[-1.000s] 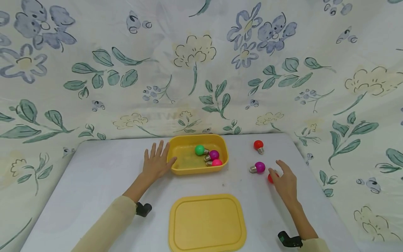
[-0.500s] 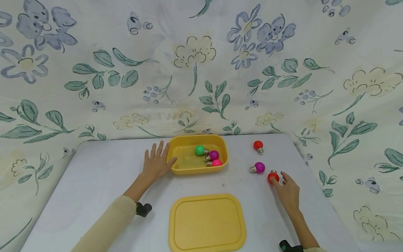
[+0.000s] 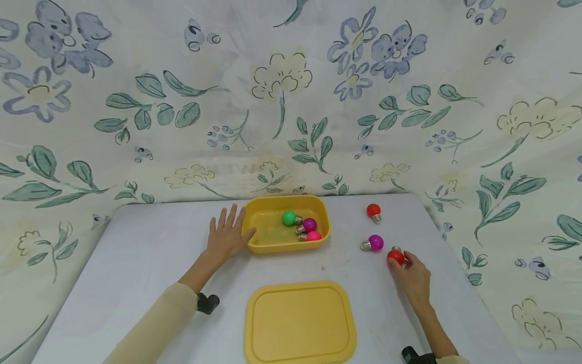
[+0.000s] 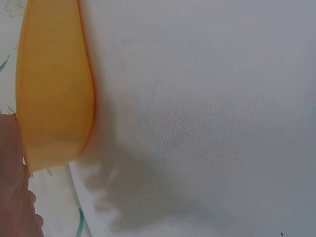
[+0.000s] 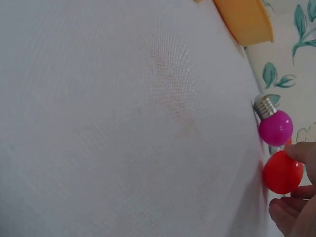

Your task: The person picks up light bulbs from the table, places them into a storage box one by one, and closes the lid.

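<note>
My right hand (image 3: 416,279) pinches a red light bulb (image 3: 394,257) at the right side of the white table. Its thumb lies against the globe, and the other fingers curl round the far side. In the right wrist view this red bulb (image 5: 281,174) sits just in front of a purple bulb (image 5: 276,128) with a silver screw base. My left hand (image 3: 224,237) has its fingers spread and rests at the left rim of a yellow plastic tub (image 3: 277,249). Inside the tub lie a green bulb (image 3: 288,218), a purple bulb (image 3: 310,225) and a pink bulb (image 3: 313,236).
Another red bulb (image 3: 374,210) lies near the table's back right edge. A flat yellow lid (image 3: 300,323) rests at the front middle of the table (image 3: 145,253). Behind the table hangs a floral cloth (image 3: 282,116).
My right hand has drawn back slightly from over the red bulb, then its thumb and fingers have closed round it. The left hand and the tub have stayed in place.
</note>
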Demonstrator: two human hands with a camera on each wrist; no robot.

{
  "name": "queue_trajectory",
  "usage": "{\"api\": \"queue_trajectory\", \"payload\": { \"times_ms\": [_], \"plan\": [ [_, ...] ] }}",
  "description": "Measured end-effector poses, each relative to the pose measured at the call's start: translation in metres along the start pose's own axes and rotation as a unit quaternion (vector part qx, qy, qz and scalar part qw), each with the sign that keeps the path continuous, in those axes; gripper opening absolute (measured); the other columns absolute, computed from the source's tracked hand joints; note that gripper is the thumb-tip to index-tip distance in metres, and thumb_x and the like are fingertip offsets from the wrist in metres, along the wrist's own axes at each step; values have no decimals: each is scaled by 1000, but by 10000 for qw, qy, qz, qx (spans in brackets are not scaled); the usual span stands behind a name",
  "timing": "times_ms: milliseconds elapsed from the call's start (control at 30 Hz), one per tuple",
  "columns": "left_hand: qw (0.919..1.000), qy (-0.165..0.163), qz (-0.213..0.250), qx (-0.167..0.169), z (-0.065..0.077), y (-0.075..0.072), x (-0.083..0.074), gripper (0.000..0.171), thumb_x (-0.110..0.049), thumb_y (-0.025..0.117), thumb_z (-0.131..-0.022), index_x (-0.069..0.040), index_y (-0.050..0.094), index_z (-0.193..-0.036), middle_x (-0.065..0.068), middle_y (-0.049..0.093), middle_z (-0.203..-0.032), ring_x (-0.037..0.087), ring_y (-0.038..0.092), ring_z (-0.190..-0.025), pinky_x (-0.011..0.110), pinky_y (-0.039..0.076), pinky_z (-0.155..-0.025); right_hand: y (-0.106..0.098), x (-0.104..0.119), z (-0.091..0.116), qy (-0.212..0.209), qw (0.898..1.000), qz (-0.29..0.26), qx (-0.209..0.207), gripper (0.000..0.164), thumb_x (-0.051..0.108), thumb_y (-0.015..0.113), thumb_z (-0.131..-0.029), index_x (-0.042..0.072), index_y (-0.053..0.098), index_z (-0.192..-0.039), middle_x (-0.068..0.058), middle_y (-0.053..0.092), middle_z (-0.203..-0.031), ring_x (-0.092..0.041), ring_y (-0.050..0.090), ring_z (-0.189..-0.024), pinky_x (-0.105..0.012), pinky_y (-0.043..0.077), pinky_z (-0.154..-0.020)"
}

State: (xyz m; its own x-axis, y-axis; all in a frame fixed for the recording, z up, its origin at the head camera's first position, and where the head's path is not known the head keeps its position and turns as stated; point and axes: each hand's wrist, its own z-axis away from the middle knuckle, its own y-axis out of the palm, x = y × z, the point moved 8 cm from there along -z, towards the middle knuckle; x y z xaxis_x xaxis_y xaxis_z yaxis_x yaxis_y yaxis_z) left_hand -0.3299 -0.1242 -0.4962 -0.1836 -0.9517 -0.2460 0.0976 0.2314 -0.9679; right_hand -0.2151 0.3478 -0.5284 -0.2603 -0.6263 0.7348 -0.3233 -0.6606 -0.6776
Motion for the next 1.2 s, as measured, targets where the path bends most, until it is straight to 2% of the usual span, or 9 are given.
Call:
{"api": "queue_trajectory", "payload": {
  "times_ms": [300, 467, 667, 833, 933, 1067, 1200],
  "plan": [
    [10000, 5, 94, 8, 2, -1, 0, 77, -51, 40, -104, -2, 17, -159, 25, 7, -163, 47, 4, -148, 65, 2, -115, 1, 1, 0, -121, 9999, 35, -94, 53, 19, 65, -97, -12, 50, -138, -33, 58, -125, -45, 56, -111, -55, 49, -95],
    [9998, 88, 139, -75, 3, -1, -1, 81, -59, 33, -103, -3, 17, -159, 24, 8, -163, 47, 4, -148, 65, 1, -115, -1, 1, -1, -150, 9998, -1, -108, 54, 18, 65, -97, -12, 48, -139, -33, 58, -125, -44, 56, -110, -54, 50, -95],
    [10000, 25, 18, 0, 2, -3, -3, 76, -50, 39, -104, -2, 17, -159, 25, 8, -163, 47, 5, -148, 65, 3, -115, -7, 7, -2, -326, 9991, -94, -259, 52, 12, 64, -97, -12, 47, -140, -33, 57, -128, -46, 56, -112, -54, 50, -95],
    [10000, 21, -86, -22, 1, -1, 0, 76, -50, 40, -104, -2, 17, -159, 25, 8, -163, 48, 6, -148, 66, 4, -114, -10, 16, -2, -447, 9983, -129, -345, 53, 9, 68, -95, -10, 48, -141, -32, 56, -132, -46, 57, -116, -51, 49, -95],
    [10000, 20, -81, 5, 0, -1, 0, 77, -51, 40, -104, -2, 17, -159, 25, 8, -163, 47, 5, -148, 66, 4, -114, -9, 24, -1, -598, 9973, -209, -362, 54, 8, 70, -94, -9, 49, -141, -31, 57, -132, -45, 58, -118, -50, 48, -96],
    [10000, 36, -70, -28, 0, 0, 1, 77, -51, 41, -104, -2, 17, -159, 25, 9, -163, 47, 5, -148, 66, 4, -114, -9, 40, 2, -1028, 9933, -335, -420, 53, 4, 73, -91, -10, 52, -138, -31, 58, -131, -45, 59, -116, -48, 49, -93],
    [10000, 33, -71, -37, 0, 0, 1, 77, -50, 41, -104, -2, 17, -159, 25, 9, -163, 47, 5, -148, 66, 4, -114, -6, 54, 5, -1332, 9897, -416, -306, 53, 3, 74, -89, -9, 54, -137, -28, 59, -131, -44, 61, -115, -46, 50, -90]
  ]
}}
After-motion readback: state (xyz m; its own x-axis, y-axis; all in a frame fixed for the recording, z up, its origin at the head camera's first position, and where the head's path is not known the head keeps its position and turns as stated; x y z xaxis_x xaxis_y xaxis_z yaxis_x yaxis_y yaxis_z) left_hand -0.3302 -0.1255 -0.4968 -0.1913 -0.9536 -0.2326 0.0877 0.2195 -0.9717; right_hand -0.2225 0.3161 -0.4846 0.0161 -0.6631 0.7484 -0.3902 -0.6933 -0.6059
